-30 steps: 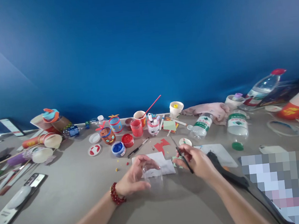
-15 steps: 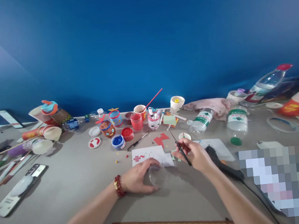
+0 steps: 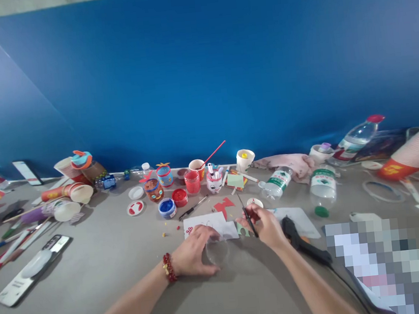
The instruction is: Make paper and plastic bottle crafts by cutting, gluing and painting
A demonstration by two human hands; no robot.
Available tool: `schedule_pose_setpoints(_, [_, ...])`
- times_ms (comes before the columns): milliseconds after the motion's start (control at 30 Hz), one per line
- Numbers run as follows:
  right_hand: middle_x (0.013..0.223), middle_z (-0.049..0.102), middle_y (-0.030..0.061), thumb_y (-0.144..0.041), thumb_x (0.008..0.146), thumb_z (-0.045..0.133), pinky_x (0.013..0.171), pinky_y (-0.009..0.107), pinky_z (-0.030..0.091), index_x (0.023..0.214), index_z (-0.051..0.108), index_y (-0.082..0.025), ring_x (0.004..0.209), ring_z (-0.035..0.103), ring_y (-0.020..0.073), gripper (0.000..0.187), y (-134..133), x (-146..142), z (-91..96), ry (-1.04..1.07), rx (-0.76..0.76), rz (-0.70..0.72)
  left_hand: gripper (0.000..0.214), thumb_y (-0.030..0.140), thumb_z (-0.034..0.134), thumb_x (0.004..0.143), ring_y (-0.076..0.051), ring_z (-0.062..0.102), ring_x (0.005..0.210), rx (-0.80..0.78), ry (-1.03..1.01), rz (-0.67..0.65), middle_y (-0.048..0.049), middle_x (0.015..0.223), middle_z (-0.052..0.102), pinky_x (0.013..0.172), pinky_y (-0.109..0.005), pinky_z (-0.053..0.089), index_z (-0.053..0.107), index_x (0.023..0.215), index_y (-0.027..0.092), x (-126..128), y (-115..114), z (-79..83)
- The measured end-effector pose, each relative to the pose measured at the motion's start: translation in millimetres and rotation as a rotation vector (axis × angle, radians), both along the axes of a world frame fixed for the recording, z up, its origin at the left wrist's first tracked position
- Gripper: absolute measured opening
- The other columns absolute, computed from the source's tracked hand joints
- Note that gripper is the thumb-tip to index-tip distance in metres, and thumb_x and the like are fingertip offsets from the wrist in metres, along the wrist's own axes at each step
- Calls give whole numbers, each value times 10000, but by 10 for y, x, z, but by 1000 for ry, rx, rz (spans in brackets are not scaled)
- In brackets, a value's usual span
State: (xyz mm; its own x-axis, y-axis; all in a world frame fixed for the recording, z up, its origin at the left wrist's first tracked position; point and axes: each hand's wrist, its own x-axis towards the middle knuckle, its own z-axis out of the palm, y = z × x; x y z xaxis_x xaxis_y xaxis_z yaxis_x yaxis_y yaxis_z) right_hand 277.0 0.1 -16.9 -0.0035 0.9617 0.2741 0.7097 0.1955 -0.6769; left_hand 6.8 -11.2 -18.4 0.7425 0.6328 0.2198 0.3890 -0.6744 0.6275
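My left hand, with a red bead bracelet at the wrist, curves its thumb and fingers around a clear round plastic piece that rests on the table. The piece is see-through, so its exact shape is hard to make out. Between the fingers of my right hand is a slim dark pointed tool, its thin tip slanting up and to the left. Just beyond my left hand lies white paper with a red knot drawing, partly covered by the fingers. Green paper lies between the two hands.
Behind the hands stand a blue paint pot, a red paint pot and decorated cups. A black glue gun with a cord lies right of my right hand. Farther right are plastic bottles; a phone lies left.
The camera view has tilted upward and shifted slightly, so the table things sit lower in the picture. Both hands keep nearly the same grip and place.
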Motion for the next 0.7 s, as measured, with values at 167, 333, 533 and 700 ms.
schedule_pose_setpoints(167, [679, 652, 19, -503, 794, 636, 566, 272, 458, 801, 557, -209, 548, 561, 165, 305, -10, 0, -59, -6, 18, 12, 666, 375, 817, 590, -292, 555, 1058, 45, -2, 29, -111, 1158, 604, 956, -427, 401, 491, 1144, 200, 39, -33, -34])
schedule_pose_setpoints(333, [620, 618, 5, -493, 803, 631, 548, 259, 422, 762, 545, -210, 525, 534, 159, 299, -3, 26, -120, -11, 101, -39, 724, 606, 809, 543, -318, 564, 973, 129, -6, 120, -124, 1033, 609, 892, -478, 424, 502, 1040, 179, 95, -41, -95])
schedule_pose_setpoints(533, [605, 607, 6, -471, 807, 628, 547, 255, 405, 741, 544, -207, 534, 540, 164, 284, 21, 47, -183, -38, 131, -70, 894, 674, 796, 503, -337, 555, 992, 137, -41, 111, -132, 1075, 588, 911, -527, 418, 472, 1174, 181, 89, -50, -70])
schedule_pose_setpoints(700, [601, 600, 9, -461, 801, 636, 558, 265, 412, 779, 567, -199, 538, 555, 176, 273, 14, 48, -200, -84, 132, -75, 771, 481, 785, 616, -322, 542, 1104, 37, -57, -4, -124, 1172, 587, 1083, -560, 285, 438, 1249, 208, 55, -19, 40])
